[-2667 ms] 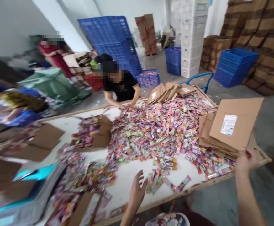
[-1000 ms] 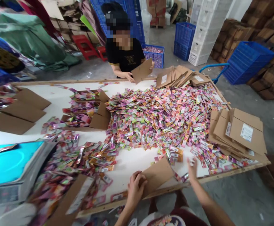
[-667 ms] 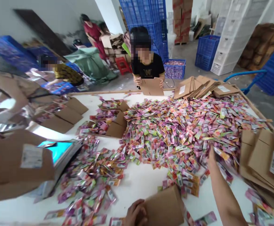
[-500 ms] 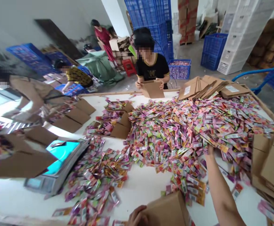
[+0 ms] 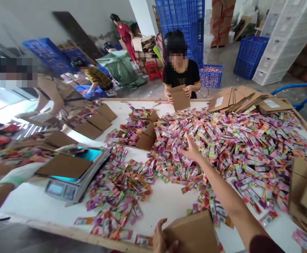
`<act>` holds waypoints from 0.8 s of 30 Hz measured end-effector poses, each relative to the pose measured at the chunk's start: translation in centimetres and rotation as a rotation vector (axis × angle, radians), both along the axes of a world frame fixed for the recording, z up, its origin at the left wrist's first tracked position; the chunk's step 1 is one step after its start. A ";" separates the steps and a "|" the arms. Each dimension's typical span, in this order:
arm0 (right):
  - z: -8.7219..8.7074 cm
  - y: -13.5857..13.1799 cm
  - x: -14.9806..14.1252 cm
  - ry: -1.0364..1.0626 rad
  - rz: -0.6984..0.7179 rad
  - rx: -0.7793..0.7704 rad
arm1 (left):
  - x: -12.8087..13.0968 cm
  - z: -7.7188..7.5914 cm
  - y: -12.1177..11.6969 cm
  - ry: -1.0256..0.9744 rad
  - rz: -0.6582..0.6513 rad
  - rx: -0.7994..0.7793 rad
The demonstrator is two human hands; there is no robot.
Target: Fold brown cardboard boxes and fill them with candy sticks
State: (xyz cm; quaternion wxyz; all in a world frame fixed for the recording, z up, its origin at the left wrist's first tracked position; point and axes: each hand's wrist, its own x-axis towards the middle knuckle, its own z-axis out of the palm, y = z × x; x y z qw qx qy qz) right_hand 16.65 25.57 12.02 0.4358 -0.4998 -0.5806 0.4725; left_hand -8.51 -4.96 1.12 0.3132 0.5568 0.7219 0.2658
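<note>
At the bottom of the view, my left hand (image 5: 162,238) grips the left edge of a brown cardboard box (image 5: 193,230), which is cut off by the frame. My right arm stretches forward over a wide heap of small colourful snack packets (image 5: 222,140). The right hand (image 5: 192,150) is above the left part of this heap, thumb and forefinger spread apart. Its other fingers are partly hidden, and I see no packet held in it. More loose packets (image 5: 122,182) lie to the left of my box.
A person's gloved hands (image 5: 24,173) hold cardboard at a scale (image 5: 64,188) on the left. Filled boxes (image 5: 146,137) stand beyond the loose packets. Opposite, a person in black holds a carton (image 5: 180,98). Flat cartons (image 5: 305,189) are stacked at right.
My right hand has come out of the heap's right side and moved left over its middle-left part. On the scale, the open box has given way to cardboard held by gloved hands.
</note>
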 end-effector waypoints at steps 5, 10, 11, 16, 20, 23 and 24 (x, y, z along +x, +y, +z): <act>-4.8 -21.2 3.1 -0.013 0.036 -0.230 | 1.8 1.7 0.7 -0.152 0.010 -0.144; -10.4 -28.9 1.8 -0.103 -0.326 -0.412 | 3.3 3.7 2.8 0.113 -0.031 -0.131; -10.9 -28.6 1.3 -0.180 -0.340 -0.385 | 3.5 4.1 3.1 0.195 -0.071 -0.127; -11.2 -26.6 0.5 -0.317 -0.328 -0.372 | 4.3 5.6 3.8 0.300 -0.499 -0.022; -12.2 -25.7 3.6 -0.139 -0.270 -0.415 | 1.8 6.6 4.5 0.143 -0.642 -0.038; -13.4 -22.0 6.9 -0.233 -0.593 -0.418 | -4.3 6.8 4.4 0.052 -0.449 -0.066; -13.8 -20.1 7.2 -0.329 -0.715 -0.447 | -6.8 6.5 3.9 -0.032 -0.278 -0.082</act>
